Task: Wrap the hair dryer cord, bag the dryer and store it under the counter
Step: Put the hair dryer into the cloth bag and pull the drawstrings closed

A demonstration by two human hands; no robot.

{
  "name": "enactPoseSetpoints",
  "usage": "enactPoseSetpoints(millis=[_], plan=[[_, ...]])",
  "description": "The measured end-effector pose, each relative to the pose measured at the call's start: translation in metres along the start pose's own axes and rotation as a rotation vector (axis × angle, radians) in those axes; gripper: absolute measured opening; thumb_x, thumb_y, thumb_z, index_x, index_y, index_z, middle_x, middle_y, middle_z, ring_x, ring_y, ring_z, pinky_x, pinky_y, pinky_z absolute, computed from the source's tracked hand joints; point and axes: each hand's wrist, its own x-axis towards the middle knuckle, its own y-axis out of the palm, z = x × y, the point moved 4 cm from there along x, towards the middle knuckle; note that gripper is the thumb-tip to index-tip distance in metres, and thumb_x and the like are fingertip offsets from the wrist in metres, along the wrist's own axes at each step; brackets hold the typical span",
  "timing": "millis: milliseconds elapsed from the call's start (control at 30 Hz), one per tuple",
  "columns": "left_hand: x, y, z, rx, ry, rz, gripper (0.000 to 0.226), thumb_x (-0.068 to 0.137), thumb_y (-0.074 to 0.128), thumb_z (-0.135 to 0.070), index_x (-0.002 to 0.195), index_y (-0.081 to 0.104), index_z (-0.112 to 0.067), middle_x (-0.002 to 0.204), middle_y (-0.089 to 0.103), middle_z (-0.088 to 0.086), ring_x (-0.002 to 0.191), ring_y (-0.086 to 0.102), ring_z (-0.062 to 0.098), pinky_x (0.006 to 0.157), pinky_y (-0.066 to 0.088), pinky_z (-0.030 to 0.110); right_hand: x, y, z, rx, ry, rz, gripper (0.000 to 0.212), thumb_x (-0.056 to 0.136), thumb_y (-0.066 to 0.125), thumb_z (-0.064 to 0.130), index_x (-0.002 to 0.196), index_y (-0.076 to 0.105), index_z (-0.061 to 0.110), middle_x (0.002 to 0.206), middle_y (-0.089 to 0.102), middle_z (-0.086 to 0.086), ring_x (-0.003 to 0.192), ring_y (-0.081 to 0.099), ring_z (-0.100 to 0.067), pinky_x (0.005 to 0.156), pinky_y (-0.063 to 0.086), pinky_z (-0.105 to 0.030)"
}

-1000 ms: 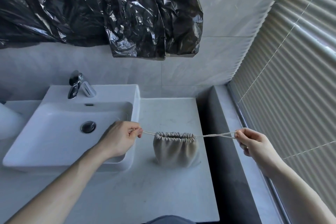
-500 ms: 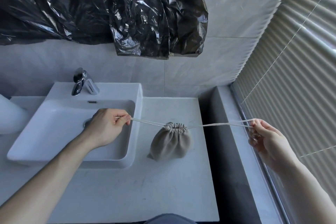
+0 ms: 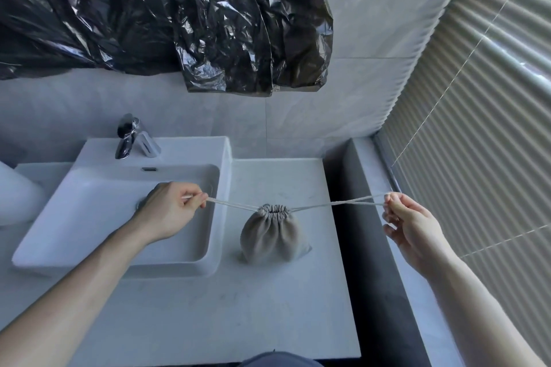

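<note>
A beige cloth drawstring bag (image 3: 272, 238) stands on the pale counter (image 3: 238, 307), just right of the sink, with its mouth gathered tight. The dryer is hidden inside it. A cream drawstring (image 3: 232, 204) runs out taut from each side of the mouth. My left hand (image 3: 173, 211) pinches the left string over the sink basin. My right hand (image 3: 408, 217) holds the right string loop out past the dark ledge, near the blinds.
A white rectangular sink (image 3: 119, 211) with a chrome tap (image 3: 128, 135) fills the counter's left. A dark grey ledge (image 3: 366, 247) borders the right, with pleated blinds (image 3: 477, 143) beyond. Black plastic sheeting (image 3: 164, 18) hangs on the wall above.
Both hands have pulled the strings further apart, cinching the bag's mouth from wide and flat to a tight pucker. The bag's body has rounded and settled on the counter.
</note>
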Motion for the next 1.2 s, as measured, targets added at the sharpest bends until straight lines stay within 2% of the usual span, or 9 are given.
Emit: enactPoseSetpoints(millis=[167,267,400,567,700,833,967,1100,1200], plan=[[0.008,-0.004,-0.014,-0.014,0.048,0.039,0.026,0.104,0.065,-0.031,0.080,0.073,-0.027,0.079,0.073,0.008,0.084,0.069,0.034,0.083,0.058,0.042,0.001,0.008,0.021,-0.018,-0.053,0.075,0.031,0.110,0.053,0.019,0.081,0.064,0.022,0.075,0.059,0.010,0.079,0.057,-0.009,0.074,0.042,-0.026],[0.008,-0.006,-0.016,-0.019,0.056,0.083,0.027,0.105,0.064,-0.025,0.079,0.071,-0.024,0.075,0.065,0.006,0.065,0.052,0.025,0.063,0.044,0.034,0.005,0.010,0.024,0.027,-0.040,0.134,0.038,0.111,0.048,0.017,0.074,0.056,0.020,0.091,0.069,0.007,0.097,0.066,-0.013,0.082,0.047,-0.032],[0.002,-0.005,-0.032,-0.099,0.083,0.139,0.025,0.106,0.062,-0.023,0.082,0.068,-0.019,0.076,0.062,0.004,0.063,0.051,0.019,0.065,0.043,0.034,0.000,0.026,0.028,-0.002,-0.033,0.153,0.039,0.111,0.046,0.018,0.076,0.061,0.021,0.080,0.064,0.003,0.088,0.065,-0.015,0.080,0.050,-0.033],[-0.033,0.014,-0.059,0.001,0.193,0.389,0.027,0.102,0.069,-0.030,0.075,0.066,-0.024,0.065,0.063,-0.007,0.059,0.054,0.007,0.062,0.046,0.022,-0.010,0.053,0.006,-0.753,-0.158,0.087,0.019,0.100,0.064,0.038,0.092,0.067,0.021,0.079,0.071,0.004,0.076,0.066,-0.020,0.072,0.052,-0.033],[-0.050,0.037,-0.061,-0.034,0.225,0.449,0.024,0.103,0.070,-0.031,0.079,0.069,-0.025,0.080,0.073,0.007,0.061,0.055,0.007,0.063,0.047,0.023,-0.027,0.104,-0.039,-0.854,0.113,0.349,0.058,0.091,0.059,0.072,0.105,0.065,0.016,0.080,0.074,0.004,0.071,0.069,-0.010,0.067,0.050,-0.025],[-0.069,0.061,-0.062,-0.075,0.265,0.514,0.022,0.102,0.071,-0.031,0.081,0.068,-0.028,0.069,0.063,-0.012,0.064,0.051,0.005,0.067,0.045,0.023,-0.014,0.153,-0.066,-0.781,0.347,0.414,0.071,0.087,0.050,0.083,0.109,0.068,0.018,0.090,0.078,0.000,0.092,0.074,-0.020,0.080,0.053,-0.034],[-0.085,0.075,-0.064,-0.039,0.296,0.569,0.020,0.100,0.069,-0.037,0.080,0.068,-0.037,0.080,0.071,-0.014,0.074,0.063,0.007,0.076,0.053,0.027,0.009,0.169,-0.067,-0.852,0.156,0.324,0.035,0.094,0.062,0.050,0.078,0.069,0.020,0.076,0.072,0.000,0.071,0.067,-0.014,0.058,0.048,-0.024],[-0.087,0.068,-0.055,-0.020,0.268,0.598,0.017,0.098,0.071,-0.044,0.097,0.082,-0.030,0.096,0.079,-0.013,0.091,0.071,0.007,0.089,0.058,0.033,0.012,0.163,-0.056,-0.975,-0.070,0.372,0.037,0.097,0.060,0.035,0.070,0.056,0.009,0.070,0.069,-0.009,0.062,0.055,-0.019,0.054,0.040,-0.028],[-0.074,0.043,-0.050,-0.044,0.283,0.480,0.017,0.103,0.073,-0.035,0.113,0.083,-0.027,0.103,0.077,-0.019,0.094,0.066,-0.012,0.084,0.049,0.008,-0.003,0.159,-0.031,-1.039,-0.211,0.484,0.028,0.096,0.063,0.027,0.075,0.053,0.011,0.070,0.060,0.001,0.064,0.051,-0.017,0.055,0.039,-0.020]])
